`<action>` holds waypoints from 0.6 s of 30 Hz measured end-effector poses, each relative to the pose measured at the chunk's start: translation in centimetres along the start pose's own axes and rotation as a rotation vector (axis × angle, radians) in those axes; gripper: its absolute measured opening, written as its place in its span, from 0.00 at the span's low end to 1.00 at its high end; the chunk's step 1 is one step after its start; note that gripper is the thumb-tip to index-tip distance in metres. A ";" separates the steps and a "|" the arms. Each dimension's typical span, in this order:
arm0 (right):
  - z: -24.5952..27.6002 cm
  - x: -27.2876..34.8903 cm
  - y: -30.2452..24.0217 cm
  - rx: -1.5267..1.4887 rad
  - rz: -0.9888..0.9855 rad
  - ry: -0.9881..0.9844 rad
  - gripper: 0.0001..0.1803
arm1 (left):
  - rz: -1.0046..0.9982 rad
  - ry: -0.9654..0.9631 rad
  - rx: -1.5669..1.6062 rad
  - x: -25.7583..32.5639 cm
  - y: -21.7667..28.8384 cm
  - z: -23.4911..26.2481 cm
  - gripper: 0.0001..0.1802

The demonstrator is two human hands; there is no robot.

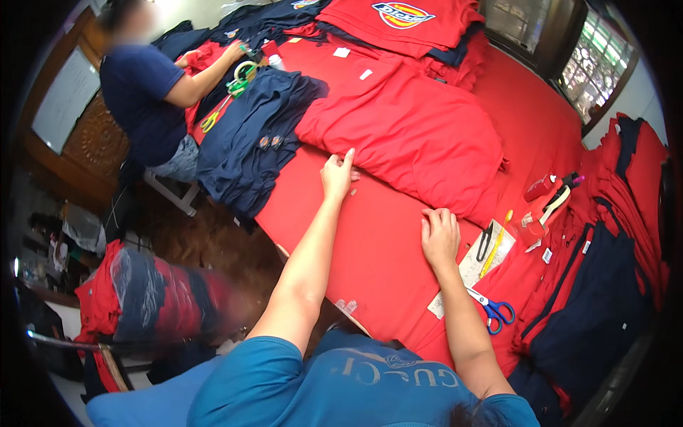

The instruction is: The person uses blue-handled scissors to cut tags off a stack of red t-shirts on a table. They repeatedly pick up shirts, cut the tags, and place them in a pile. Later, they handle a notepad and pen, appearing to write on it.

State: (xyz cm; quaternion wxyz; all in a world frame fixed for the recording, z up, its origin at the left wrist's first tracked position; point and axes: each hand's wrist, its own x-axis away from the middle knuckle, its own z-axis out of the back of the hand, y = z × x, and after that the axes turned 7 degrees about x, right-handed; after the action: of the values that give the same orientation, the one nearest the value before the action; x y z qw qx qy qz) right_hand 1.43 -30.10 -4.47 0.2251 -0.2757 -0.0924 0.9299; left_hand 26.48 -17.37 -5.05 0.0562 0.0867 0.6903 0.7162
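A folded red garment (405, 135), likely a T-shirt, lies across the red-covered table (377, 242) in front of me. My left hand (339, 176) pinches its near left edge, thumb on top and the fingers partly hidden beneath the cloth. Palm down, my right hand (441, 235) rests by the garment's near edge on the right, its fingers stretched out and touching the cloth. Scissors with blue handles (492, 310) lie beside my right forearm, by a paper strip (468, 274) carrying a yellow tape measure (491, 256).
Navy garments (249, 142) are heaped to the left, with yellow scissors (213, 117) and a tape dispenser (242, 77) beyond. A co-worker (146, 92) handles red cloth there. Red garments (398, 28) are stacked at the back; red and navy piles (590, 285) fill the right.
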 end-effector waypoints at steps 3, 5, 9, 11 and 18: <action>-0.1 -0.3 -0.7 -0.001 0.083 -0.017 0.11 | -0.303 0.081 -0.157 1.0 -2.3 0.1 0.15; -0.3 -0.2 -0.5 -0.039 0.091 -0.007 0.10 | -0.290 0.111 -0.184 0.5 -2.8 0.1 0.14; -0.3 0.0 -0.2 -0.076 0.088 -0.002 0.08 | -0.269 0.106 -0.209 0.1 -3.0 0.0 0.15; -0.4 0.1 -0.3 -0.086 0.077 0.003 0.08 | -0.270 0.102 -0.218 0.2 -3.1 -0.1 0.15; -0.4 0.2 0.1 -0.105 0.075 0.011 0.06 | -0.328 0.118 -0.329 0.7 -2.3 -0.3 0.15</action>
State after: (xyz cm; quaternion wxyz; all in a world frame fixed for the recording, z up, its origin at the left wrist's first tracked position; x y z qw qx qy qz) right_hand 1.45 -30.12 -4.92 0.1757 -0.2956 -0.1297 0.9300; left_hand 25.61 -17.45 -7.33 0.1447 -0.0787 0.5712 0.8041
